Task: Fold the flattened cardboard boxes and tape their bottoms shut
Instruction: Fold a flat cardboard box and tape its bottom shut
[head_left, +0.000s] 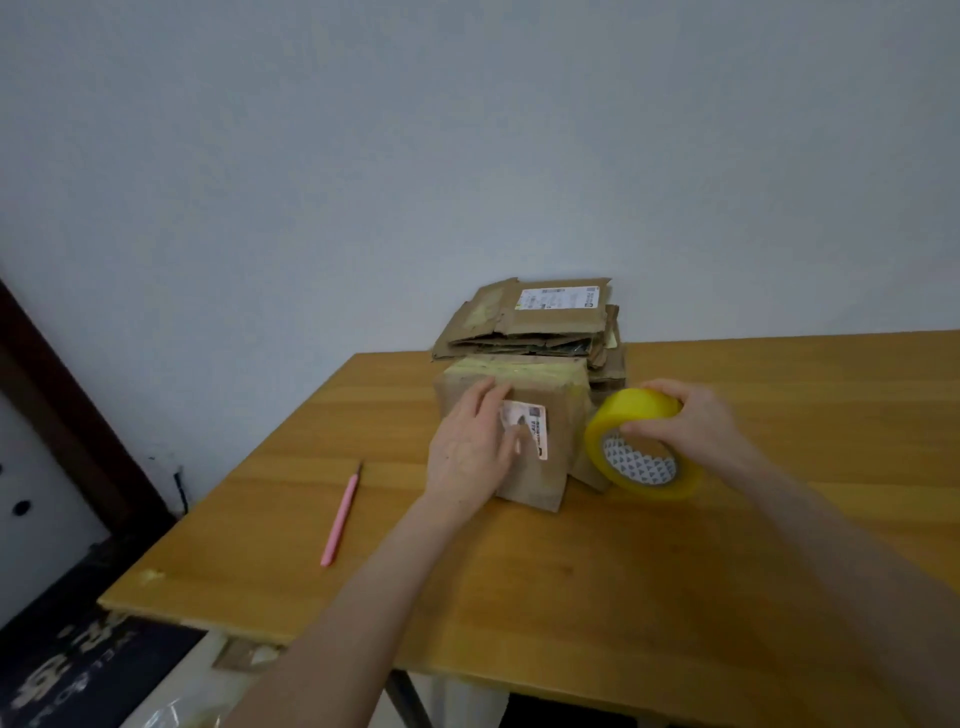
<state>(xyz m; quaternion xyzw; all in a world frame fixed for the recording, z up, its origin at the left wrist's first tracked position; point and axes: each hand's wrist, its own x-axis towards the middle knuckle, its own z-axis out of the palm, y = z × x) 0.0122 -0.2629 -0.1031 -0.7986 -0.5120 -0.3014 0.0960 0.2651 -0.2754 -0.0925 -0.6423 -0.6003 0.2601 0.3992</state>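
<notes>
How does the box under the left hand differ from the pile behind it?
The box is folded into shape; the pile lies flattened. The box is single; the pile holds several stacked pieces. The left hand rests on the box; no hand touches the pile. Both are labelled brown cardboard.

The tape roll (631, 410) is bright yellow, its core white with grey triangles. The folded box (563, 415) is dull brown cardboard with yellowish tape on top and a white printed label. The stack of flattened boxes (550, 325) is the same brown. The pen (340, 514) is pink. The counter (571, 571) is honey-orange wood grain.
</notes>
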